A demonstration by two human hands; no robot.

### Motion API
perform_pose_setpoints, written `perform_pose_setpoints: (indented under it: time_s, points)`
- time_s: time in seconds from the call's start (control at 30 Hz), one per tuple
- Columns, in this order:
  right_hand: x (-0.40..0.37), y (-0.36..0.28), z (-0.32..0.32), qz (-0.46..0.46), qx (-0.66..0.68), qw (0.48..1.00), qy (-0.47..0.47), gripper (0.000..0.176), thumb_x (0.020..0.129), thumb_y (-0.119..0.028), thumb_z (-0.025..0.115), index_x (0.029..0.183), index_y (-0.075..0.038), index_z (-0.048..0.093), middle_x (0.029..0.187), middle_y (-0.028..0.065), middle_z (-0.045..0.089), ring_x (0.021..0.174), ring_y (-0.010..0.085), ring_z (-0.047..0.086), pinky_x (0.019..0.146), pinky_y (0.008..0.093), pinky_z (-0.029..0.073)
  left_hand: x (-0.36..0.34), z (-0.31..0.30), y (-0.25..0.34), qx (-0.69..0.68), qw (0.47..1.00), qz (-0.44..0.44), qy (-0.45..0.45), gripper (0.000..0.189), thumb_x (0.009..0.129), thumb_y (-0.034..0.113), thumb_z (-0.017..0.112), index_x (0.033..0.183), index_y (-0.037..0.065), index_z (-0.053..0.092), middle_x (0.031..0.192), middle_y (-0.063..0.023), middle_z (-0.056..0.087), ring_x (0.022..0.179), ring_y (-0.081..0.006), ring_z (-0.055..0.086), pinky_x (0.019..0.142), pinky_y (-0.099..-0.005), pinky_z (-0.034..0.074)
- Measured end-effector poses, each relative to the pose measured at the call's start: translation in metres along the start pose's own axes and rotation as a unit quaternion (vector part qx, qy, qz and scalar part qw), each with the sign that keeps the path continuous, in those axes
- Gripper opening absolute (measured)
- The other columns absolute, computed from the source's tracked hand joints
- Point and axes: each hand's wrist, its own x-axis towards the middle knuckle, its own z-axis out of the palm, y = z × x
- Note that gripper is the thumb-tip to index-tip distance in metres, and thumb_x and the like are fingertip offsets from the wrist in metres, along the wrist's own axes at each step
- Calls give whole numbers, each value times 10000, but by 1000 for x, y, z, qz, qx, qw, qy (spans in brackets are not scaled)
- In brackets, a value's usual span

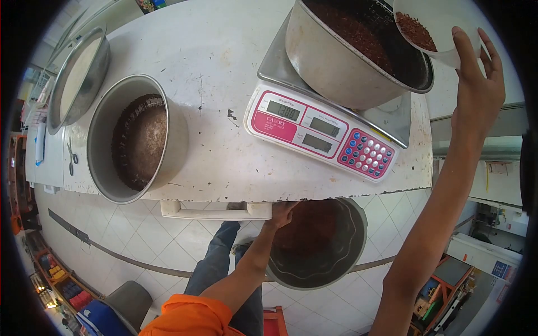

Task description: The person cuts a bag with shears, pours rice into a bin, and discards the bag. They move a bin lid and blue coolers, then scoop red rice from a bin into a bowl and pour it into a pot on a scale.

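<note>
My right hand [479, 84] is raised at the upper right, its fingers closed on a white plastic scoop [448, 31] holding reddish-brown flakes. The scoop is tilted over the rim of a large metal pot [336, 73] with the same flakes inside. That pot stands on a white and pink digital scale [322, 134], whose top display seems to read 300. Down at the table's front edge, my left hand [282, 214] is at the rim of a large grey tub [319, 274] with reddish-brown material inside; its fingers are partly hidden by the edge.
On the white table [218, 73], a second metal pot [176, 134] holds brown and pale powder. Left of it are a metal bowl [101, 61] with whitish contents and scissors [72, 158]. A blue and grey bin stands at the lower left; shelves line both sides.
</note>
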Motion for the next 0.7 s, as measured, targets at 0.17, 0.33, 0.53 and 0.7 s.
perform_pose_setpoints:
  time_s: [0.17, 0.33, 0.53, 0.7]
  points:
    - [1, -1, -1, 1, 4, 1000, 0, 472, 818, -297, 726, 1178, -8, 629, 1318, 139, 490, 1148, 251, 572, 957, 400, 479, 0, 2, -1, 15, 1000, -10, -24, 613, 796, 177, 581, 1386, 271, 444, 1210, -87, 598, 1034, -281, 593, 855, -439, 509]
    - [0, -2, -2, 4, 7, 1000, -1, 442, 833, -279, 712, 1170, -3, 632, 1324, 137, 482, 1152, 249, 567, 961, 409, 478, -1, 1, -2, -11, 1000, 13, 18, 616, 793, 184, 585, 1384, 288, 445, 1217, -99, 589, 1033, -287, 595, 835, -448, 518]
    - [-13, -3, -8, 22, 28, 999, 14, 424, 865, -232, 668, 1210, 0, 590, 1336, 151, 461, 1189, 290, 530, 981, 434, 467, -1, 5, -3, -16, 999, 14, 35, 606, 798, 178, 577, 1381, 282, 449, 1224, -106, 586, 1033, -294, 599, 840, -455, 520]
    - [-53, -10, -49, 112, 171, 976, 75, 460, 943, -183, 489, 1365, -26, 390, 1358, 233, 405, 1272, 432, 411, 1050, 530, 397, -2, 12, -6, -34, 998, 21, 41, 595, 793, 175, 582, 1369, 265, 464, 1215, -119, 588, 1043, -294, 595, 849, -460, 512]
